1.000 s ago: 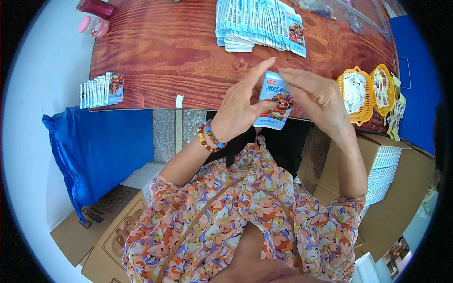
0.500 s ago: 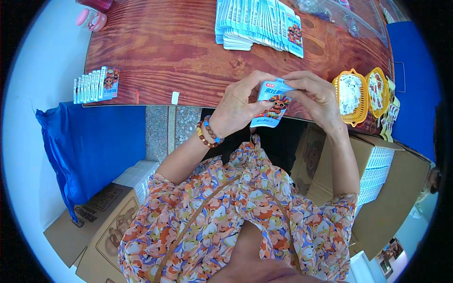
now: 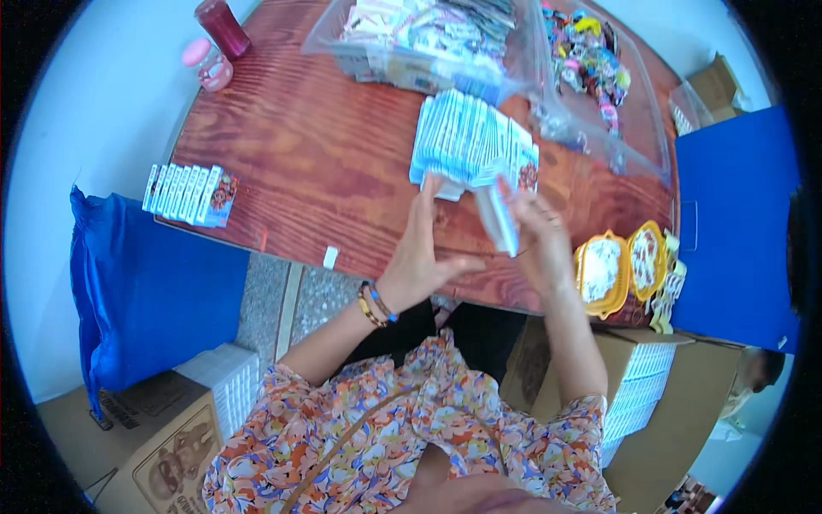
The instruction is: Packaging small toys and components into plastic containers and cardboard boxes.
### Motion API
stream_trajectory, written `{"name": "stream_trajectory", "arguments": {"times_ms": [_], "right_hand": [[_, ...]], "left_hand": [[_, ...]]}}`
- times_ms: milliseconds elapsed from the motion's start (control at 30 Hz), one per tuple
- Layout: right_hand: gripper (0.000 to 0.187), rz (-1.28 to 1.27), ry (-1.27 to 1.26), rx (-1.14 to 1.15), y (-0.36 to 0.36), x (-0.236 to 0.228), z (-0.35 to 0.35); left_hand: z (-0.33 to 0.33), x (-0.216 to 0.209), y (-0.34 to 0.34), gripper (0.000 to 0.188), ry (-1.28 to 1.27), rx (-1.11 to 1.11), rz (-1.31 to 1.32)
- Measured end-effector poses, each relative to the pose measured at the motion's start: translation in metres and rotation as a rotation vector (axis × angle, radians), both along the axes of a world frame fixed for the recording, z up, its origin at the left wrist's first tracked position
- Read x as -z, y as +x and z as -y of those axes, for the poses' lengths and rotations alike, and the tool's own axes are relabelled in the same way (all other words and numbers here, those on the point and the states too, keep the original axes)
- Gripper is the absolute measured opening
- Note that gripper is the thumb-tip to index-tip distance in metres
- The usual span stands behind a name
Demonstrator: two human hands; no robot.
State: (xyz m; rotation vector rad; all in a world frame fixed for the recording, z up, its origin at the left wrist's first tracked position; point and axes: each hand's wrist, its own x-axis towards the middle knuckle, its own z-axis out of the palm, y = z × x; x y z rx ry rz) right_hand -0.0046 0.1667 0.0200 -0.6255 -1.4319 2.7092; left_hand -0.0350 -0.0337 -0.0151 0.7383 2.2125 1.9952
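My right hand [image 3: 541,236] grips a small flat light-blue cardboard box [image 3: 498,221], blurred by motion and seen nearly edge-on. It is raised in front of a fanned pile of similar blue boxes [image 3: 462,137] on the table. My left hand [image 3: 419,265], with beaded bracelets at its wrist, holds nothing. Its thumb points right and is spread from the fingers, whose tips are close to the near left corner of the pile.
On the wooden table [image 3: 282,128] stand a short row of boxes [image 3: 190,195], a pink-lidded jar [image 3: 208,67] and a red bottle [image 3: 224,30]. Clear bins [image 3: 390,73] of packets and trinkets are behind. Yellow baskets [image 3: 606,304] lie right; open cartons [image 3: 676,403] stand below.
My left hand has let go of the blue box and opened. My right hand has carried the box toward the pile. The view has shifted, showing more of the far table.
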Motion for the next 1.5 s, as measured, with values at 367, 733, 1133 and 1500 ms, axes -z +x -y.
{"name": "stream_trajectory", "arguments": {"times_ms": [367,733,1133,1500], "right_hand": [[0.021,-0.386,1.649,-0.146,-0.203,-0.088,-0.001],[0.018,-0.385,2.531,-0.461,-0.355,-0.017,-0.035],[0.019,-0.264,2.133,-0.397,-0.291,-0.066,-0.062],[0.02,-0.439,1.241,-0.098,-0.145,-0.132,-0.025]], "left_hand": [[0.029,-0.002,-0.095,0.082,0.021,-0.197,0.019],[0.024,0.013,-0.103,0.097,0.166,-0.21,0.201],[0.027,0.025,-0.107,0.096,0.088,-0.238,0.068],[0.02,-0.012,-0.084,0.077,-0.217,-0.376,-0.269]]}}
